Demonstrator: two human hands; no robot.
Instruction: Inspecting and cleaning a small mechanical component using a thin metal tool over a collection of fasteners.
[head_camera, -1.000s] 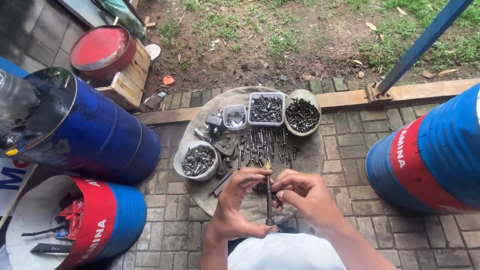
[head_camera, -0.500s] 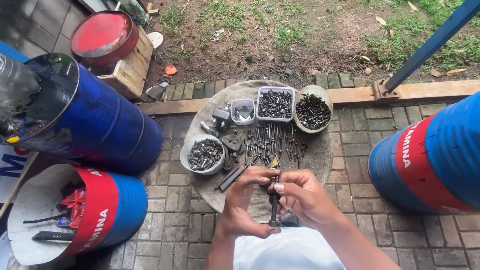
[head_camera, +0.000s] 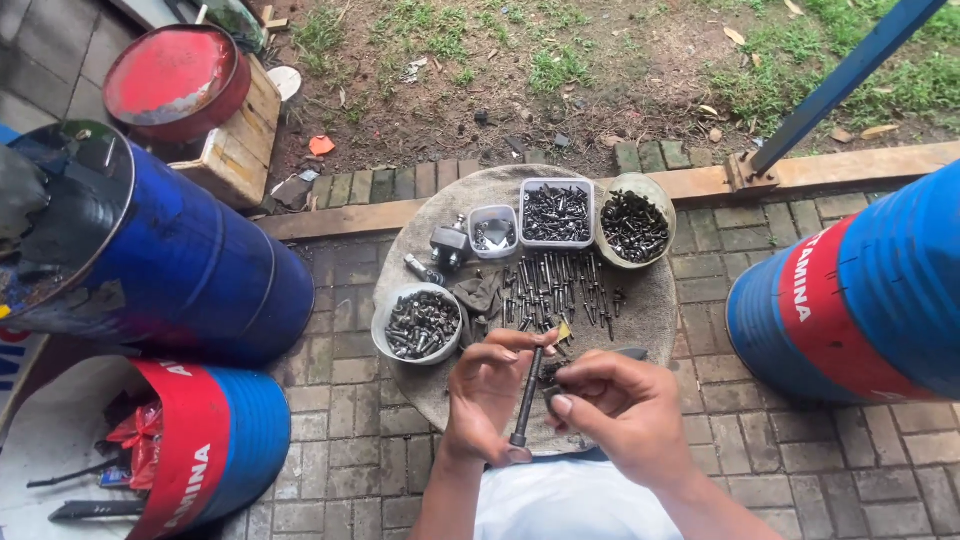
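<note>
The left hand (head_camera: 484, 400) holds a long dark bolt (head_camera: 527, 396) upright but slightly tilted, its head down near the heel of the palm and its shaft running up between thumb and curled fingers, which close around it. The right hand (head_camera: 612, 405) sits just beside it, thumb and forefinger pinched together against the bolt's upper shaft (whether a small part sits between them is too dark to tell). Both hands hover over the near edge of a round table (head_camera: 650, 300) covered in grey cloth. On it lie a row of loose bolts (head_camera: 548, 285), a white bowl (head_camera: 418, 324) of screws to the left, a square tub (head_camera: 556, 213) and a round bowl (head_camera: 634, 225) of dark fasteners at the far side. Blue drums (head_camera: 190, 270) with red bands stand on the brick paving (head_camera: 720, 400) on either side.
</note>
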